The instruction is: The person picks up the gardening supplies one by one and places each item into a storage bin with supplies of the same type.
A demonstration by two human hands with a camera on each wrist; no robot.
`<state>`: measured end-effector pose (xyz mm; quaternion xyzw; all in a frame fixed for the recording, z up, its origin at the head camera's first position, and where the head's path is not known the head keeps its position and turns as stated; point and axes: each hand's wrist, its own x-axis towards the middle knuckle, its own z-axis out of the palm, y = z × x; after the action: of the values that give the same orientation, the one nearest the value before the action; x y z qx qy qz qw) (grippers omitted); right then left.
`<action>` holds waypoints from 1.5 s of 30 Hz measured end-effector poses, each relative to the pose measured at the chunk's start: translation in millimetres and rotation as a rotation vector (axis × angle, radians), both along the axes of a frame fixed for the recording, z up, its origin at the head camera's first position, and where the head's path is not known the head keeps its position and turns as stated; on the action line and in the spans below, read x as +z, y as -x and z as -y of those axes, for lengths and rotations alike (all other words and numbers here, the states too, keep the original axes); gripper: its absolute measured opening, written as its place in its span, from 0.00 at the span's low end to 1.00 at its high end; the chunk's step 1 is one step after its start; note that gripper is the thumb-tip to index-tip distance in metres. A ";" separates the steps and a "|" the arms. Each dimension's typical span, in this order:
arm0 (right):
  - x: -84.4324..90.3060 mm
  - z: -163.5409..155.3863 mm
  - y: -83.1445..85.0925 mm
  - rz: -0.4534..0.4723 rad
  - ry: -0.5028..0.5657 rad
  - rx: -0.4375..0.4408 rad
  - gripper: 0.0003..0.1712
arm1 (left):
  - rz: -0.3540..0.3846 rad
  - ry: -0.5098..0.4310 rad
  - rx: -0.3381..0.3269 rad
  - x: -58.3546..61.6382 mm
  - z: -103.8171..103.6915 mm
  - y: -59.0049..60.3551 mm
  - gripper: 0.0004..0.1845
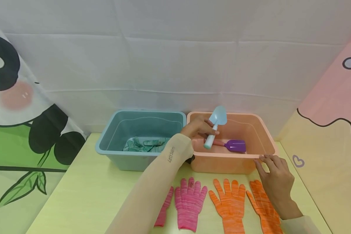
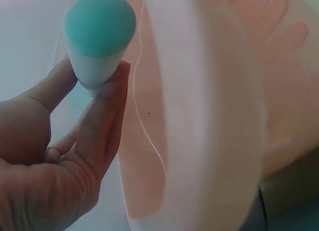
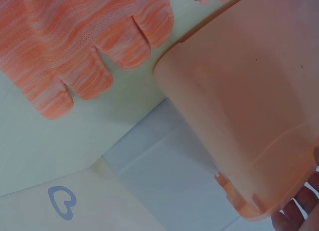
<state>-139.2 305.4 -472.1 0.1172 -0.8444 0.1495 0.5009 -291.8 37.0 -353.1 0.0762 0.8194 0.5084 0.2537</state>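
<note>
My left hand (image 1: 196, 128) reaches over the peach bin (image 1: 222, 158) and pinches the white and teal handle of a light blue toy shovel (image 1: 217, 121), scoop pointing up. In the left wrist view the handle's teal end (image 2: 99, 34) sits between my thumb and fingers (image 2: 102, 126), beside the bin's rim (image 2: 214, 116). A purple toy shovel (image 1: 235, 145) lies on the bin's floor. My right hand (image 1: 273, 169) rests its fingertips on the bin's front right rim. The right wrist view shows the bin's outer wall (image 3: 249, 91).
A teal bin (image 1: 105, 147) left of the peach one holds green gloves (image 1: 146, 145). Pink gloves (image 1: 190, 201) and orange gloves (image 1: 229, 203) lie flat on the yellow table in front; one orange glove (image 3: 84, 41) lies near my right wrist. Cloth walls enclose the table.
</note>
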 end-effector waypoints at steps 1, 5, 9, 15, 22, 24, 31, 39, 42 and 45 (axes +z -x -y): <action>0.1 0.2 -0.1 -0.001 0.000 -0.002 0.37 | -0.007 0.004 0.002 -0.3 -0.5 0.0 0.25; 1.0 0.7 -0.4 -0.003 0.000 -0.005 0.37 | -0.026 0.005 0.014 -0.5 -2.2 0.2 0.24; 1.5 0.9 -0.6 -0.002 -0.001 -0.004 0.37 | -0.046 0.002 0.020 -0.3 -2.8 0.4 0.23; 1.2 0.9 -0.5 -0.002 0.002 -0.004 0.37 | -0.065 -0.033 0.011 -1.2 -2.8 0.4 0.24; 1.2 0.8 -0.5 -0.001 0.005 -0.006 0.37 | -0.082 -0.048 0.009 -2.0 -3.0 -0.3 0.26; 1.1 0.8 -0.5 0.000 0.005 -0.006 0.37 | -0.088 -0.057 0.015 -2.6 -3.1 -0.5 0.24; 1.6 0.8 -0.3 0.000 0.008 -0.003 0.37 | -0.162 -0.109 0.079 -3.9 -3.1 -0.8 0.22; 2.6 0.1 1.0 0.003 0.028 0.002 0.37 | -0.238 -0.121 0.126 -2.0 -6.1 -2.8 0.22; 2.6 -0.4 1.3 0.004 0.034 0.005 0.38 | -0.246 -0.121 0.129 -1.3 -7.0 -5.0 0.21; 2.7 -0.8 1.7 0.003 0.039 0.007 0.38 | -0.252 -0.124 0.126 -0.5 -6.7 -7.5 0.19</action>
<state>-140.8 306.2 -469.4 0.1101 -0.8418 0.1678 0.5011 -284.3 43.7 -353.6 0.1034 0.8150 0.5593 0.1111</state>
